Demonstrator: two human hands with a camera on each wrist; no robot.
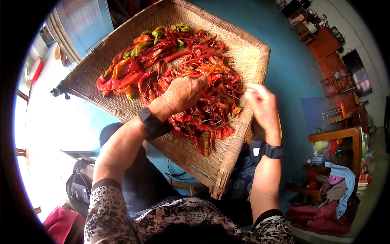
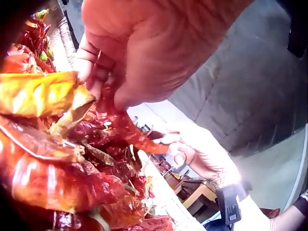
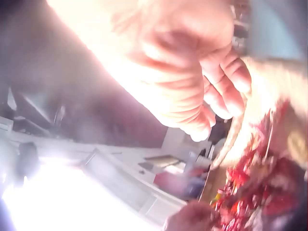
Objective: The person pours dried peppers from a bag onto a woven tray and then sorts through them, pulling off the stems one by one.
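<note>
My left hand (image 1: 187,91) is over the middle of a heap of dried red chili peppers (image 1: 219,67). In the left wrist view its fingers pinch a red chili pepper (image 2: 131,132), whose narrow end points toward the other hand and overlaps its fingertips there. My right hand (image 1: 262,105) hovers at the right rim of a square woven tray (image 1: 243,42), blurred in the head view. The right wrist view shows its fingers (image 3: 226,91) loosely bent with nothing between them. Larger, glossier peppers (image 1: 129,75), red, orange and green, lie at the heap's left side.
The tray slants over the person's lap, its near corner (image 1: 218,191) toward the body. A wooden chair (image 1: 339,136) heaped with clothes stands at the right. To the left is a dark bag (image 1: 79,187). The floor (image 1: 290,61) is blue.
</note>
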